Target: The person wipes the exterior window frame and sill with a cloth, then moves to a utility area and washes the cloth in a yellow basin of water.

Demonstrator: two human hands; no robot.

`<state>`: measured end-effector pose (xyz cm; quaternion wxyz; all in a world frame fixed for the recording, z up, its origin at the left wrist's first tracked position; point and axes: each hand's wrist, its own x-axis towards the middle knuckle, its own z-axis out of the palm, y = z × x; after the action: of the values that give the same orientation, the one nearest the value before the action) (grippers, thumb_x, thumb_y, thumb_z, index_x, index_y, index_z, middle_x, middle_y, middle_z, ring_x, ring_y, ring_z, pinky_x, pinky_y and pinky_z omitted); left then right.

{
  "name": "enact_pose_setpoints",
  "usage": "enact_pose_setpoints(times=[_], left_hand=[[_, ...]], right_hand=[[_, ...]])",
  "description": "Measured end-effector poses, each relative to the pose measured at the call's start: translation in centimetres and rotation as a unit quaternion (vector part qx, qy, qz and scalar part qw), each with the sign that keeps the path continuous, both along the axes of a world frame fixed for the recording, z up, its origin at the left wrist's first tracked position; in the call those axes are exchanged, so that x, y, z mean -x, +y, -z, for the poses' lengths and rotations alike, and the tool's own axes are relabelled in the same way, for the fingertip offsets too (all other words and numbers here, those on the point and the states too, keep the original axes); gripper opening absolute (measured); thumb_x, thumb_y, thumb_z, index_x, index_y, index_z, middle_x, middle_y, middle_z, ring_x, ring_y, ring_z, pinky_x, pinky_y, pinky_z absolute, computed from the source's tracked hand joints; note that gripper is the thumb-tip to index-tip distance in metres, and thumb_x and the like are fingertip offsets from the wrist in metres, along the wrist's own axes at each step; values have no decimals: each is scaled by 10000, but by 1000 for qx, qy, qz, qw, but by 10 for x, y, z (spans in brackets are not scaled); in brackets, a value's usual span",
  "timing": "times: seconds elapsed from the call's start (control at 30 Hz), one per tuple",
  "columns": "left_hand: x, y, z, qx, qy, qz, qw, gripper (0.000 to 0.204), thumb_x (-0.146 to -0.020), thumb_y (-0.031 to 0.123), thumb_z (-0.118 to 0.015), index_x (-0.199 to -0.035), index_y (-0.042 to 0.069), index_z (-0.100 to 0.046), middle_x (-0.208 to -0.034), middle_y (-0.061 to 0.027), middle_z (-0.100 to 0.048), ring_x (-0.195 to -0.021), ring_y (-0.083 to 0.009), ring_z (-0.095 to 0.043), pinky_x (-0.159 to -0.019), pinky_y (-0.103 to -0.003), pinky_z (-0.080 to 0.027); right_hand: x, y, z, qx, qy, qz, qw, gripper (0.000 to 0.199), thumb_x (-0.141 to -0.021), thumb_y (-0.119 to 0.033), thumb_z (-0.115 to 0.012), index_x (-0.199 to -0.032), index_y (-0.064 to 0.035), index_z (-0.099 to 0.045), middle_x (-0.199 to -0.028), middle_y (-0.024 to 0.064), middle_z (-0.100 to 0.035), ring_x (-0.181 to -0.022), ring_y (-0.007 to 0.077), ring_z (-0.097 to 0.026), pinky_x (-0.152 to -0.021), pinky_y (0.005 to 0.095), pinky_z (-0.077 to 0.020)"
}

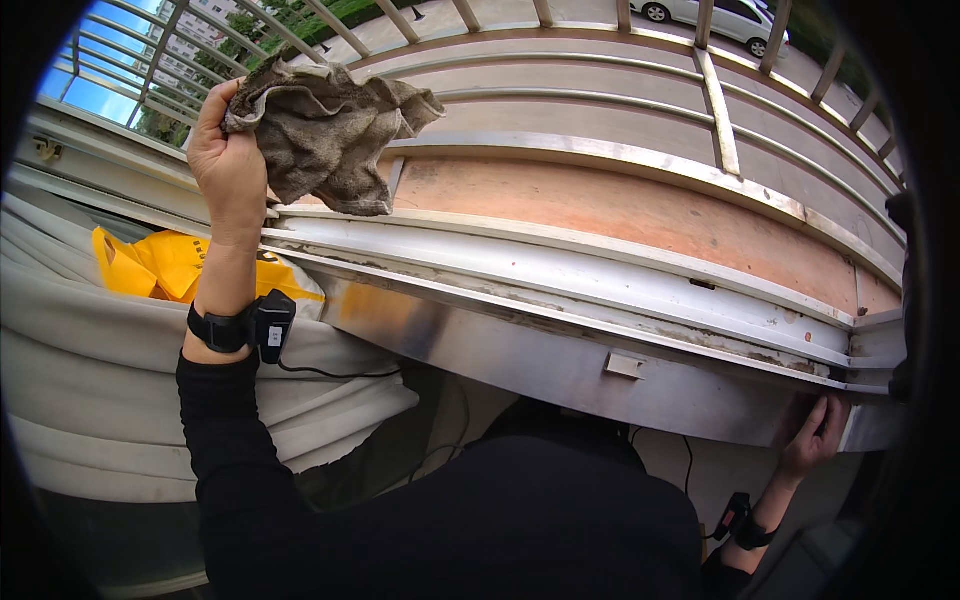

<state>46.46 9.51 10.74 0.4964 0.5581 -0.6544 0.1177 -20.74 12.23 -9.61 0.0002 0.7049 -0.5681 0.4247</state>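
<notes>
Cloth: your left hand (228,160) holds a grey-brown rag (325,135) raised at the far left, above the window track and in front of the railing bars.
Left grip: clenched on one bunched edge of the rag; most of the cloth hangs free to the right of your fist, crumpled and folded over itself.
Right grip: your right hand (818,432) is at the near right, fingers curled against the underside of the steel sill (560,365). You cannot tell whether they are gripping it or only pressing on it.
How the rag will handle: judge it light, soft and limp, with no stiffness of its own. It looks worn and a little rough, so it should not slip from your fingers, and it is not fragile.
Where to take hold: anywhere will do. Gathering more of the loose part into your palm would give you a firmer pad and keep the free end from flapping over the drop beyond the railing (715,110).
Nearby: white folded curtain (90,390) and a yellow bag (165,265) lie at the near left, below your left wrist.
</notes>
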Motion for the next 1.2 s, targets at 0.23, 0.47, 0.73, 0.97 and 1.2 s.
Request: enact_pose_setpoints(times=[0.23, 0.47, 0.73, 0.97, 1.2], left_hand=[[-17, 42, 28, -252, -429, -363, 788, 254, -883, 26, -520, -1067, 128, -663, -1048, -89, -641, -941, -327, -665, -751, -448, -542], [-45, 51, 94, -504, -326, -387, 700, 321, -911, 266, -552, -874, 16, -751, -974, -214, -723, -921, -385, -695, -847, -480, -543], [63, 51, 91, -401, -291, -190, 848, 479, -857, 412, -580, -751, -42, -689, -828, -229, -681, -853, -400, -627, -816, -482, -493], [189, 16, 100, -302, -238, 28, 923, 336, -866, 298, -663, -675, 26, -610, -699, -171, -617, -723, -373, -588, -694, -469, -469], [265, -27, 79, -449, 26, 262, 854, 365, -996, 338, -598, -890, -6, -660, -681, -95, -612, -652, -190, -578, -663, -344, -488]], right_hand=[[2, 1, 2, -9, -20, -5, 1000, 142, -1004, -5, -506, -1063, 90, -595, -1033, 155, -603, -960, 269, -576, -913, 341, -450], [5, 2, 4, -9, 2, -1, 1000, 154, -1013, -22, -504, -1063, 88, -599, -1026, 156, -608, -956, 270, -577, -914, 345, -451], [8, 0, 10, -3, -5, 8, 1000, 149, -1014, -27, -516, -1063, 84, -602, -1020, 147, -610, -946, 261, -573, -913, 334, -453], [17, -1, 19, -16, -29, 11, 999, 153, -1017, -61, -551, -1071, 70, -608, -1031, 135, -620, -969, 251, -588, -914, 318, -462], [-22, 0, -19, 8, -30, 5, 1000, 91, -989, -32, -584, -997, 51, -620, -998, 114, -622, -900, 226, -586, -857, 301, -472]])
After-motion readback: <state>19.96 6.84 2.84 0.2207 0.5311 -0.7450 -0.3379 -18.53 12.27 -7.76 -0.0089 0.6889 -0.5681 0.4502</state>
